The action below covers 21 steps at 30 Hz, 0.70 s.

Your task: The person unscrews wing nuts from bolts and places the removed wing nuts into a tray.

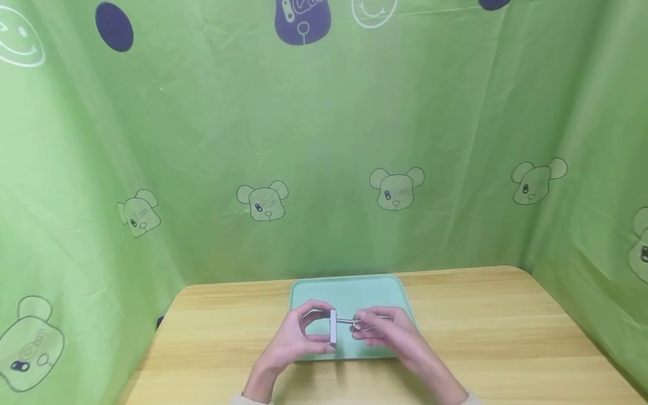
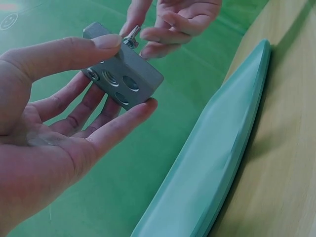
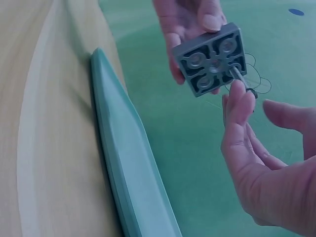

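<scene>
A grey square block [image 2: 131,71] with several round holes is upright between the thumb and fingers of my left hand [image 1: 296,334], which grips it by its edges. A ribbed face of the block [image 3: 215,61] shows in the right wrist view. From one corner hole a threaded metal bolt [image 3: 238,74] sticks out towards my right hand [image 1: 387,332]. Near its outer end sits a small dark ring-like part [image 3: 253,92]. My right hand's forefinger touches the bolt near that end, while the thumb stands apart from it in the right wrist view.
Below the hands a mint-green tray [image 1: 349,289] lies on the wood-grain table [image 1: 481,326]. Green curtains [image 1: 324,129] printed with bear heads hang behind the table and at both sides.
</scene>
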### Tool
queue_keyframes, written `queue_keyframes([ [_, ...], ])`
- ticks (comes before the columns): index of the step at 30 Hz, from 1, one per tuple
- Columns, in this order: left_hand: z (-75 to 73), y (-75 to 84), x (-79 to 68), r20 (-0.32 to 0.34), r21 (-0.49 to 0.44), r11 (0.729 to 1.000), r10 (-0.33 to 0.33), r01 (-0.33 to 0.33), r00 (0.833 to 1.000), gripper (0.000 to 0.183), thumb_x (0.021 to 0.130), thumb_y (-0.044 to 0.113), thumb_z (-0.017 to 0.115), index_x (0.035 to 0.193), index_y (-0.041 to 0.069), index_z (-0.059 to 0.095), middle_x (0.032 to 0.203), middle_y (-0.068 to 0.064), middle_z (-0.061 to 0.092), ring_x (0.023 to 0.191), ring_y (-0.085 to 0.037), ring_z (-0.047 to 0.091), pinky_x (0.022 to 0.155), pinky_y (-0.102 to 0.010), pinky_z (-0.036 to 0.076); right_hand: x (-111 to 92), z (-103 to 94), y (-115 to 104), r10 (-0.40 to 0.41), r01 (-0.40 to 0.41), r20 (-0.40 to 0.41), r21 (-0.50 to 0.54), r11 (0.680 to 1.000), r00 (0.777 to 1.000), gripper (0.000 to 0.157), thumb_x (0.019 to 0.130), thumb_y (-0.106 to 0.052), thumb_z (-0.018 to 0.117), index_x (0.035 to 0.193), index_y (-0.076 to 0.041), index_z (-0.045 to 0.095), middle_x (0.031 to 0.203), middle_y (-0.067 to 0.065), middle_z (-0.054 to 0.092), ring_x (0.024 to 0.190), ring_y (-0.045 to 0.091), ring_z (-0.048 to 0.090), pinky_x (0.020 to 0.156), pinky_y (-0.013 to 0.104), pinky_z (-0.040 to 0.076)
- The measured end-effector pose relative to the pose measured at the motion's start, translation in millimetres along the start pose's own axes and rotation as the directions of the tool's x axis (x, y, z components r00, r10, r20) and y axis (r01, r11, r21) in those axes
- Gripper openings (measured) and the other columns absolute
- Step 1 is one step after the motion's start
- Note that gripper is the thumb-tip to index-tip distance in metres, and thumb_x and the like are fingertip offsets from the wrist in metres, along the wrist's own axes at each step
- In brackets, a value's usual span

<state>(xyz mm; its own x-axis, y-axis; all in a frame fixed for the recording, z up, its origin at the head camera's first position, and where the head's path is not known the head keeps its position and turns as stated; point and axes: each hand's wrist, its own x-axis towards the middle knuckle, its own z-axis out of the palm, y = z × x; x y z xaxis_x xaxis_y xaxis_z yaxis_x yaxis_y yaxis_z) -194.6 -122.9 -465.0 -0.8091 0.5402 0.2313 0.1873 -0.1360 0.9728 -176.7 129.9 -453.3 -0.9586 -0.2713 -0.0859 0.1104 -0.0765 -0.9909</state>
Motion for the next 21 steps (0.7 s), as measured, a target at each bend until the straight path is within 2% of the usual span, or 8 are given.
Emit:
queue_keyframes([
  [3,0.2,-0.2,-0.2,0.009,0.006,1.0,0.008,-0.008,1.0,0.07,0.069,-0.013,0.081,0.134,-0.005,0.054,0.138,-0.018,0.051,0.132,-0.043,0.052,0.098,-0.047,0.06,0.0,-3.4,0.2,0.024,-0.027,0.052,0.055,0.998,0.998,0.038,0.097,-0.019,0.07,0.12,0.01,0.065,0.104,0.019,0.075,0.092,0.024,0.075,0.084,0.033,0.065],
  [7,1.0,1.3,-0.7,0.018,0.014,1.0,0.001,-0.001,1.0,0.069,0.069,-0.013,0.081,0.133,-0.004,0.055,0.139,-0.018,0.051,0.132,-0.042,0.053,0.098,-0.047,0.059,-0.1,-4.7,0.5,0.036,-0.046,0.096,0.096,0.994,0.995,0.035,0.096,-0.016,0.071,0.117,0.01,0.067,0.101,0.017,0.076,0.091,0.021,0.075,0.082,0.028,0.065],
  [11,1.5,2.2,-1.3,0.018,0.019,1.0,-0.009,0.009,1.0,0.07,0.069,-0.012,0.082,0.133,-0.004,0.055,0.139,-0.016,0.051,0.131,-0.04,0.054,0.097,-0.047,0.06,-0.3,-3.7,1.1,0.039,-0.049,0.103,0.1,0.994,0.994,0.033,0.094,-0.013,0.073,0.116,0.011,0.067,0.101,0.017,0.076,0.093,0.021,0.075,0.084,0.029,0.064],
  [14,1.2,1.7,-1.4,0.018,0.02,1.0,-0.011,0.01,1.0,0.07,0.069,-0.012,0.082,0.133,-0.005,0.055,0.139,-0.018,0.051,0.131,-0.043,0.053,0.097,-0.046,0.06,-0.6,-2.1,1.3,0.036,-0.044,0.094,0.084,0.996,0.995,0.034,0.093,-0.012,0.074,0.117,0.012,0.066,0.103,0.018,0.076,0.095,0.023,0.075,0.086,0.031,0.064],
  [18,0.6,1.0,-1.0,0.014,0.021,1.0,-0.014,0.014,1.0,0.069,0.07,-0.012,0.082,0.133,-0.004,0.055,0.14,-0.024,0.049,0.131,-0.044,0.053,0.097,-0.045,0.06,-1.9,2.0,1.0,-0.008,0.008,0.048,0.012,1.0,0.999,0.034,0.092,-0.013,0.076,0.116,0.01,0.067,0.104,0.019,0.075,0.096,0.026,0.075,0.087,0.037,0.065],
  [21,0.0,0.8,-1.0,0.005,0.012,1.0,-0.015,0.015,1.0,0.07,0.07,-0.012,0.082,0.134,-0.005,0.055,0.14,-0.025,0.049,0.132,-0.043,0.052,0.097,-0.046,0.06,-2.2,6.2,0.9,-0.1,0.101,0.017,-0.057,0.993,0.995,0.034,0.091,-0.012,0.077,0.114,0.012,0.067,0.104,0.024,0.074,0.094,0.029,0.075,0.085,0.041,0.066],
])
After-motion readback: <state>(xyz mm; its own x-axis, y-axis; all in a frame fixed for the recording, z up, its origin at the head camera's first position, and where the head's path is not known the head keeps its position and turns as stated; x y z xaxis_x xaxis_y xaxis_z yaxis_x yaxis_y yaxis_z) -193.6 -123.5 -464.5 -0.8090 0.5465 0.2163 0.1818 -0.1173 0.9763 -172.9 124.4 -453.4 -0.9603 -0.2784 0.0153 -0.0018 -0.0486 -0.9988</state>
